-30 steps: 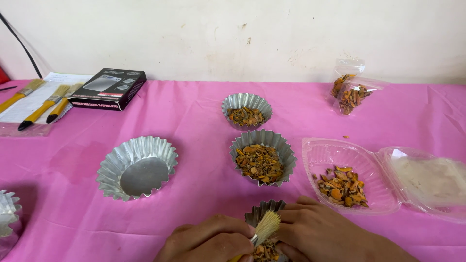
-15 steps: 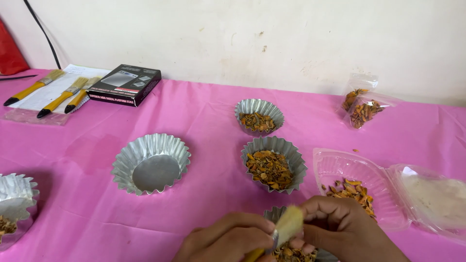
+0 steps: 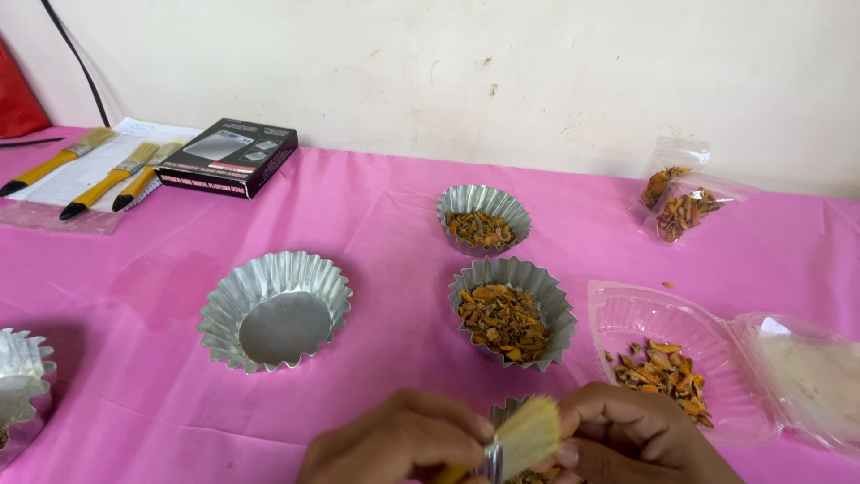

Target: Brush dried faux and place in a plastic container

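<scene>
At the bottom edge my left hand (image 3: 394, 444) holds a small paintbrush (image 3: 520, 439), its pale bristles pointing up and right. My right hand (image 3: 640, 439) is curled beside the bristles, fingertips touching them. Both hands hover over a small fluted metal tin (image 3: 503, 414) with orange-brown dried pieces, mostly hidden behind them. Just beyond stands a fluted tin filled with the same dried pieces (image 3: 509, 312), and a smaller filled tin (image 3: 483, 220) sits farther back.
An empty fluted tin (image 3: 273, 309) stands to the left on the pink tablecloth (image 3: 376, 215). A clear clamshell box (image 3: 681, 358) with dried pieces lies right; a plastic bag of them (image 3: 681, 202) lies behind. Yellow-handled brushes (image 3: 103, 179), a black box (image 3: 228, 157) and another tin (image 3: 18, 385) are left.
The view has shifted slightly, so the table items sit a little lower and further right. My hands have stayed over the small tin, and the brush bristles now tilt more to the right.
</scene>
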